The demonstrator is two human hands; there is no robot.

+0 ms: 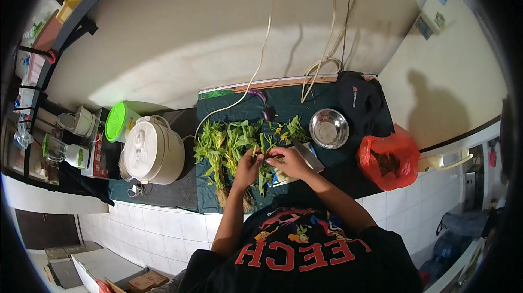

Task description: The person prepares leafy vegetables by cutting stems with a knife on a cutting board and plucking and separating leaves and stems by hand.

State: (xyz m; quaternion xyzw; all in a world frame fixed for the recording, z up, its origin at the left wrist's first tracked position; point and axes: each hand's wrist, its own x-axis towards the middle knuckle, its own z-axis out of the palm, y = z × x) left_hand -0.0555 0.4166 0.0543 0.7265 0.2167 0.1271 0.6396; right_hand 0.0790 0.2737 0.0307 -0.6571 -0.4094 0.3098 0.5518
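Head view: near the worktop's (286, 96) front edge, left hand (248, 169) and right hand (290, 163) pinch a green stem (262, 140), probably light, crisp, best held low.

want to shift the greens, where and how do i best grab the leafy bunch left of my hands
Probably best by the stems of the leafy bunch, just above the roots. Come from above and the left, where bare dark cloth shows: the stems draw together toward you, while the leaves fan out at the far end.
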